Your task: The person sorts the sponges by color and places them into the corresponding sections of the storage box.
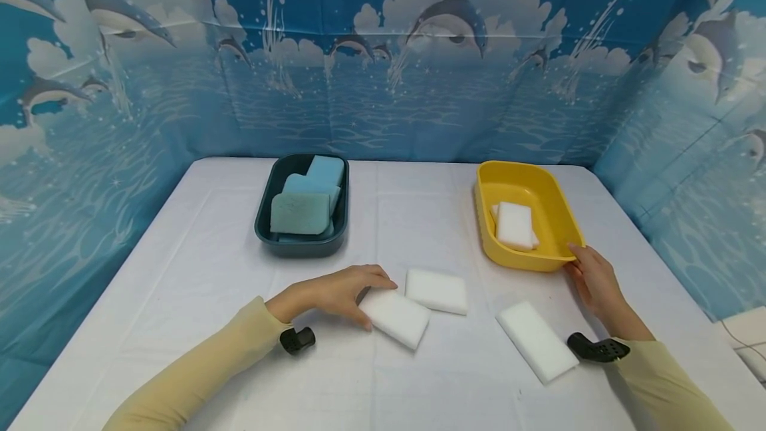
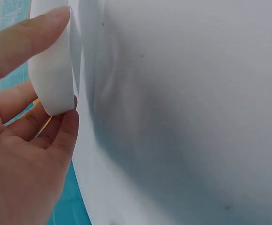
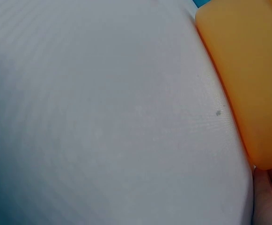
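Note:
A white sponge block [image 1: 395, 316] lies at the middle of the table, and my left hand [image 1: 344, 290] grips its near-left end. In the left wrist view, the thumb is on one face of the white sponge [image 2: 54, 70] and the fingers are on the other. Just behind it is a second white sponge [image 1: 437, 291]. My right hand [image 1: 595, 281] holds the near right corner of a yellow bin [image 1: 556, 198], fingers at the rim. White sponges [image 1: 514, 225] lie stacked inside that bin. The right wrist view shows the bin's side [image 3: 248, 84] with the thumb by its lower corner.
A dark teal bin [image 1: 266, 211] at the back left contains several blue-green sponges [image 1: 299, 213]. Another white sponge [image 1: 536, 341] lies left of the right wrist. The white-covered table [image 1: 197, 271] backs onto a dolphin-print curtain [image 1: 383, 112].

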### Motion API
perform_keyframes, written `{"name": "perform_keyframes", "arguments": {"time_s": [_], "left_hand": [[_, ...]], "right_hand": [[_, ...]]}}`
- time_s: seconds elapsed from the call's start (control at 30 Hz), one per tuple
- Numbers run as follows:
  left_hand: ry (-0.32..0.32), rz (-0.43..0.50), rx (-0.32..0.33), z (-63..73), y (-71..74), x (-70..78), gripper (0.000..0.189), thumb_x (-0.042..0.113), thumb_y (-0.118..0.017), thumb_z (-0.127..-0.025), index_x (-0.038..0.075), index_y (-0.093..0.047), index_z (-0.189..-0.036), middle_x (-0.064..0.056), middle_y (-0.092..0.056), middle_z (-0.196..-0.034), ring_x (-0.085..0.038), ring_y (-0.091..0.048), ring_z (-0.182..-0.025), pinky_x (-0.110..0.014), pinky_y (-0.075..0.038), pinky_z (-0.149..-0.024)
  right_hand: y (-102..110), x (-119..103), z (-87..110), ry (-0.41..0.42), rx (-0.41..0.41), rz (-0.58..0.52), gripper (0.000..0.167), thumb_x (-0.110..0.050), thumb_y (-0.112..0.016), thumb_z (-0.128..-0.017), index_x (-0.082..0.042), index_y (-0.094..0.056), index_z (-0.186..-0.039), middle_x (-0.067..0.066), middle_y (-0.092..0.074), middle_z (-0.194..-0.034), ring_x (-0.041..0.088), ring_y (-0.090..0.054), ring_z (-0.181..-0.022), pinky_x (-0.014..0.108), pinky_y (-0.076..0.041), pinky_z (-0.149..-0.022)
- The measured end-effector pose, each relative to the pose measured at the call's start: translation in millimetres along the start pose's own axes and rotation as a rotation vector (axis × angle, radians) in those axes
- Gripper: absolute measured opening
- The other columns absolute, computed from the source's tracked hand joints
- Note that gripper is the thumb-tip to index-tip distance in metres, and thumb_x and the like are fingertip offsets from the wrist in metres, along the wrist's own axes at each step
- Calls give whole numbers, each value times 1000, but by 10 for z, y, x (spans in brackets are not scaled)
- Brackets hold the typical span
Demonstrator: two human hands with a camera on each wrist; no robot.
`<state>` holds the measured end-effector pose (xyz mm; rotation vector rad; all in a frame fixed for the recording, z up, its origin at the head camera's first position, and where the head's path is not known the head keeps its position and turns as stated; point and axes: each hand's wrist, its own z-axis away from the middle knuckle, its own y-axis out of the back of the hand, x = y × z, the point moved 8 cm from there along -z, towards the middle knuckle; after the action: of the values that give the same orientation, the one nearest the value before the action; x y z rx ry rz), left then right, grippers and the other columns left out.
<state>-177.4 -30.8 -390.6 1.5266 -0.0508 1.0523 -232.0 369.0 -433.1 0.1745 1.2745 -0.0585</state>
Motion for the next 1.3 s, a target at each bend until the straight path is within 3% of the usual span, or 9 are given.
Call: {"name": "perform_keyframes", "arguments": {"time_s": [0.13, 0.4, 0.63, 0.73, 1.03, 1.3], "left_hand": [[-5, 3, -5, -4, 33, 25, 69, 21, -80, -74, 10, -50, -136, -2, -52, -129, -15, -48, -122, -32, -42, -104], [-15, -3, -31, 2, 93, 88, 68, 20, -79, -75, 10, -49, -136, -3, -52, -131, -17, -48, -122, -33, -43, -104], [-25, 5, -38, -24, 137, 123, 69, 19, -79, -75, 12, -49, -137, -2, -51, -131, -16, -50, -121, -32, -43, -103], [-32, 5, -30, -50, 157, 138, 69, 20, -78, -76, 12, -49, -137, -2, -51, -131, -16, -51, -119, -32, -43, -103], [-60, 7, 12, -210, 252, 211, 67, 18, -78, -76, 9, -50, -136, -4, -53, -130, -17, -53, -115, -34, -47, -100], [-64, 12, 20, -398, 347, 299, 67, 19, -78, -76, 7, -49, -135, -6, -51, -131, -18, -52, -117, -31, -47, -99]], "right_hand": [[-3, -10, 2, 19, -8, 10, 87, -54, -47, -92, -6, -5, -151, 0, -25, -146, 8, -31, -125, -2, -43, -80], [-2, -14, 5, 8, -11, -7, 86, -52, -47, -93, -5, -5, -151, -4, -30, -141, 4, -34, -121, -1, -45, -79], [4, -23, 21, 12, -14, 23, 86, -53, -45, -93, -5, -4, -151, 5, -19, -151, 6, -32, -124, -2, -43, -80], [17, -7, 7, 15, 4, 16, 85, -52, -46, -93, -4, -6, -151, 5, -25, -147, 4, -35, -122, -2, -44, -79], [25, 28, -22, -6, 48, 72, 84, -55, -43, -93, -6, -8, -151, 10, -14, -155, 5, -33, -127, -2, -43, -81], [15, 15, -16, 5, 34, 83, 83, -55, -42, -94, -7, -7, -151, 10, -12, -156, 7, -31, -129, 4, -36, -95]]}}
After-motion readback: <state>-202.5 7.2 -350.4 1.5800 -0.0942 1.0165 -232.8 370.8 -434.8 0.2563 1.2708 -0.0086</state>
